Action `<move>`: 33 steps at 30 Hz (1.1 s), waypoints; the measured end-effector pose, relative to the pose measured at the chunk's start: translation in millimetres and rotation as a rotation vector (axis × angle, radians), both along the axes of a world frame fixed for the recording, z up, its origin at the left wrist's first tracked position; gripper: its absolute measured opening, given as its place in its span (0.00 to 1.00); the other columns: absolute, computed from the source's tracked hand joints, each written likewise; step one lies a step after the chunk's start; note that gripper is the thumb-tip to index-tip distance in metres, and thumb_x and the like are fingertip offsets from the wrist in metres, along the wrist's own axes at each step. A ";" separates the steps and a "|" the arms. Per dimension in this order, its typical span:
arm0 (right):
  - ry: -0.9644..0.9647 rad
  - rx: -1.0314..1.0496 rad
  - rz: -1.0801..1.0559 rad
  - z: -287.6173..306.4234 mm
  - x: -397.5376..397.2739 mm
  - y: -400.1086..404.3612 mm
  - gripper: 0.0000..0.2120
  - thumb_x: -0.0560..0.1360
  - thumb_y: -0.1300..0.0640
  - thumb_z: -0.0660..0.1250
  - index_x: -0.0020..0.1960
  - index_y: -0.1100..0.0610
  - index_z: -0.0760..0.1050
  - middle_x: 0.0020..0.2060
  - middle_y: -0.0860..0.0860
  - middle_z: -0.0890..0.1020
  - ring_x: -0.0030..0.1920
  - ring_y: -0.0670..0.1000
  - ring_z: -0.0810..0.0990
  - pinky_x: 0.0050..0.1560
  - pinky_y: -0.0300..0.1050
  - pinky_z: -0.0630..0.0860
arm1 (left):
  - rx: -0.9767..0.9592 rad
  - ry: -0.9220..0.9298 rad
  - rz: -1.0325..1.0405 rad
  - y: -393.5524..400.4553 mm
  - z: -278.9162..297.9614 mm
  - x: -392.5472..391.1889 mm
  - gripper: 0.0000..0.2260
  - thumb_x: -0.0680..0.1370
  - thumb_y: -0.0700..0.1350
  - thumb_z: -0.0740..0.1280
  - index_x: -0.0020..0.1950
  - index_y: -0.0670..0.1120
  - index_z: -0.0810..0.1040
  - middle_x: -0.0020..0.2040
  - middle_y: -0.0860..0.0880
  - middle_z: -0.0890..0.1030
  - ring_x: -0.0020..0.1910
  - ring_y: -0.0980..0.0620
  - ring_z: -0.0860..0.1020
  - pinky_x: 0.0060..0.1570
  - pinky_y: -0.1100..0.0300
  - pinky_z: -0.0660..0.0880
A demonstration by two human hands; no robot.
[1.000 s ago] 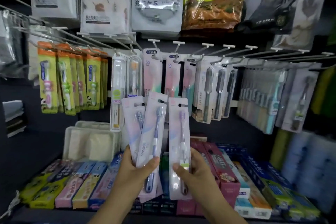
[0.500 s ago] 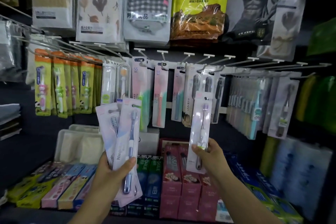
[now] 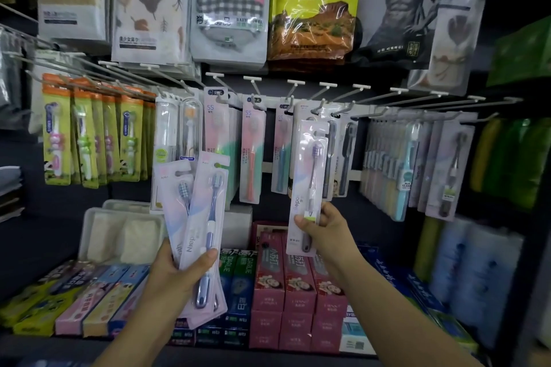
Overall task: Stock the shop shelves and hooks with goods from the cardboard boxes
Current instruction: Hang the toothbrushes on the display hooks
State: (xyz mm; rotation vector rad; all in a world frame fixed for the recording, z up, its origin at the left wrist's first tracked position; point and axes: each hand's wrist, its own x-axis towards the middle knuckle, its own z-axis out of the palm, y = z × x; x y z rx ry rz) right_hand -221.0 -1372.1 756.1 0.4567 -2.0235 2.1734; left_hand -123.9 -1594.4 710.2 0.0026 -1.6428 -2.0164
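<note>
My right hand (image 3: 323, 228) pinches the lower part of a pale toothbrush pack with a purple brush (image 3: 310, 176). It holds the pack upright, and the pack's top reaches a metal hook (image 3: 320, 109) in the middle of the hook row. My left hand (image 3: 176, 274) grips a fan of two or three similar pale packs with blue brushes (image 3: 202, 217), lower and to the left. No cardboard box is in view.
Rows of hooks carry hanging toothbrush packs: green and orange children's ones (image 3: 89, 137) at left, pink ones (image 3: 252, 152) in the middle, pale ones (image 3: 417, 164) at right. Toothpaste boxes (image 3: 286, 286) fill the shelf below. Towel packs (image 3: 232, 6) hang above.
My right hand has moved up and to the right with the purple-brush pack, away from the fan in my left hand, up to the middle hooks. My left hand shifted slightly left.
</note>
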 end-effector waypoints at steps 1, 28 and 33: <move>0.008 0.000 0.004 1.1 -1.0 0.1 0.17 0.74 0.63 0.71 0.61 0.55 0.74 0.49 0.53 0.85 0.47 0.51 0.84 0.43 0.45 0.78 | -0.005 0.001 0.001 -0.3 -1.2 -1.8 0.20 0.72 0.39 0.71 0.62 0.51 0.73 0.53 0.53 0.81 0.50 0.53 0.79 0.46 0.59 0.74; -0.021 0.045 -0.178 -8.3 -27.7 43.5 0.16 0.76 0.61 0.68 0.62 0.51 0.74 0.51 0.51 0.83 0.51 0.54 0.82 0.49 0.52 0.81 | 0.000 -0.044 -0.040 8.7 -6.8 -13.7 0.20 0.74 0.38 0.70 0.64 0.48 0.72 0.54 0.50 0.80 0.51 0.51 0.78 0.49 0.55 0.73; 0.044 0.088 -0.296 13.8 -43.4 67.6 0.20 0.77 0.59 0.67 0.69 0.52 0.70 0.58 0.51 0.80 0.53 0.50 0.80 0.51 0.45 0.77 | -0.012 -0.029 -0.053 23.6 1.3 -16.6 0.18 0.74 0.36 0.70 0.60 0.50 0.72 0.50 0.51 0.80 0.49 0.52 0.78 0.48 0.56 0.72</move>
